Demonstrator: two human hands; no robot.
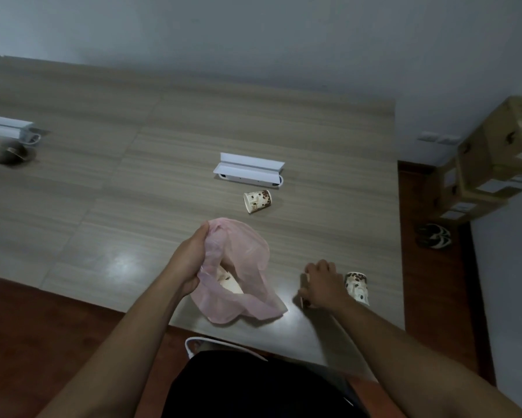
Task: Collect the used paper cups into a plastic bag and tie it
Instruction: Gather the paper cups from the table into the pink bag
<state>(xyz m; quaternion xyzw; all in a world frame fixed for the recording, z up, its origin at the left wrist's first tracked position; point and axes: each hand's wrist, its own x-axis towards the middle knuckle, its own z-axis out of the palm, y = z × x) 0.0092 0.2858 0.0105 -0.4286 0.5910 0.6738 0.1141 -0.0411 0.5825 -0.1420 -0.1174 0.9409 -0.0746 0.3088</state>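
Note:
My left hand [190,260] grips the rim of a pink plastic bag [244,300] and holds its mouth open on the wooden table [133,176]. A paper cup [228,282] shows inside the bag. My right hand [321,285] is to the right of the bag, fingers curled round a pale paper cup [304,289] that is mostly hidden under the hand. Another printed paper cup [357,288] lies just right of that hand. A third cup [257,200] lies on its side farther back, behind the bag.
A white open box [249,170] lies behind the far cup. Dark objects and a white box [9,134] sit at the table's far left. Cardboard boxes [495,164] are stacked on the floor to the right. The table's near edge is close to my body.

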